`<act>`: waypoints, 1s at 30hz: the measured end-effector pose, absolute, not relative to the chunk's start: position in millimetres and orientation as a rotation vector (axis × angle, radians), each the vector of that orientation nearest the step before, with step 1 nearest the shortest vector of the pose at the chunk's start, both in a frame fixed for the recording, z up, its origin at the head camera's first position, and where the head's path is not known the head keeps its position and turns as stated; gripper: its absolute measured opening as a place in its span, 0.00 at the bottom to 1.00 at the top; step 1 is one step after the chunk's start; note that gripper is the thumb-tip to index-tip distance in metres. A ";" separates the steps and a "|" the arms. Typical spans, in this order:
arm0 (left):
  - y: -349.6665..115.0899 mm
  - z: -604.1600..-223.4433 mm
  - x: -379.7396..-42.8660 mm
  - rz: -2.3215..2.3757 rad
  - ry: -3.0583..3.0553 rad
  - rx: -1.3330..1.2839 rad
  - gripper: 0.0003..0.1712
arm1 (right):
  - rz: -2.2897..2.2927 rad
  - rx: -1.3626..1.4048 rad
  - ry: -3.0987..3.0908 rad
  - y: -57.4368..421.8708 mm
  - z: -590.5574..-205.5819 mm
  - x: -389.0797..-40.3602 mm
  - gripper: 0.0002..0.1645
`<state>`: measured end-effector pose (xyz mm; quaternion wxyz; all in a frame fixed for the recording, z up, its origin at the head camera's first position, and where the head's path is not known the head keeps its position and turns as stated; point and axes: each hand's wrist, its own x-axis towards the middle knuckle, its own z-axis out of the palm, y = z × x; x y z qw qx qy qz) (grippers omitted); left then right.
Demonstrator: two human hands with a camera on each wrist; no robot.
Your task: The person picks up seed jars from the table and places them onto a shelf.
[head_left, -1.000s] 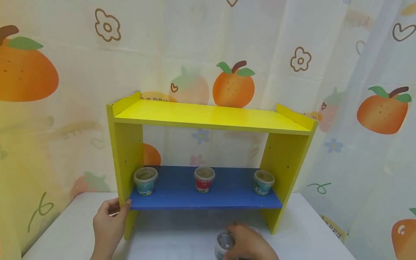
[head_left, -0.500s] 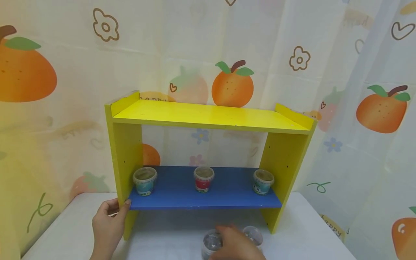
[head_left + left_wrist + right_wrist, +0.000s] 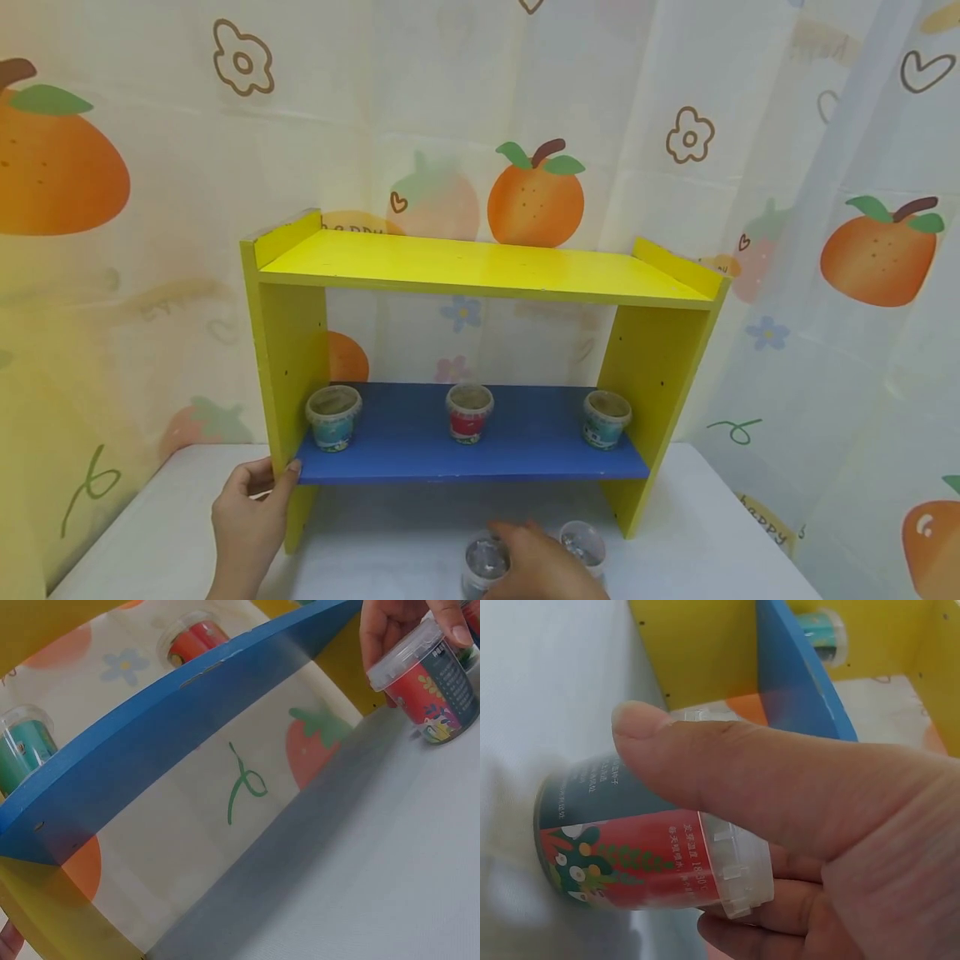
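My right hand grips a small clear-rimmed plastic tub in front of the shelf's lower opening. Its red and dark label shows in the right wrist view, thumb on one side and fingers round the other. In the left wrist view the tub is at or just over the white tabletop; contact is hard to tell. My left hand holds the left side panel of the yellow and blue shelf unit, thumb at the blue board's front corner. A second tub stands right of my right hand.
On the blue board stand three tubs: a teal one at left, a red one mid-board, another teal one at right. A fruit-print curtain hangs behind the white table.
My right hand has moved left with the gripped tub, mostly in the first half second, exposing the second tub on its right. The left hand stays on the shelf panel.
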<state>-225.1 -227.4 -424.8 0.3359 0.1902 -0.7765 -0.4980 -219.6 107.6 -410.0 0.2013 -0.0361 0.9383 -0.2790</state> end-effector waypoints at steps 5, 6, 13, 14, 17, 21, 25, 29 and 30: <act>-226.6 -424.4 -225.4 -1.299 -2.027 0.505 0.22 | -0.825 -0.096 2.615 105.8 -411.8 -219.3 0.48; -226.4 -424.3 -225.4 -1.301 -2.028 0.509 0.22 | -0.838 -0.099 2.612 105.2 -412.4 -219.2 0.48; -225.9 -423.7 -224.8 -1.312 -2.031 0.519 0.22 | -0.903 -0.143 2.569 96.4 -412.9 -215.9 0.47; -225.9 -423.6 -224.6 -1.313 -2.031 0.517 0.22 | -0.913 -0.168 2.559 94.7 -412.9 -215.7 0.47; -226.5 -423.4 -224.0 -1.311 -2.032 0.512 0.22 | -0.915 -0.252 2.541 89.9 -414.4 -215.7 0.46; -227.5 -424.0 -224.1 -1.308 -2.042 0.523 0.22 | -0.909 -0.340 2.511 84.1 -419.0 -217.6 0.42; -228.1 -424.2 -224.3 -1.316 -2.047 0.535 0.23 | -0.975 -0.462 2.439 84.8 -426.8 -224.1 0.41; -228.7 -424.6 -224.9 -1.319 -2.040 0.523 0.23 | -1.216 -0.530 2.311 88.3 -430.4 -225.1 0.38; -228.8 -424.8 -225.0 -1.318 -2.037 0.515 0.23 | -1.274 -0.539 2.282 88.8 -430.7 -224.1 0.37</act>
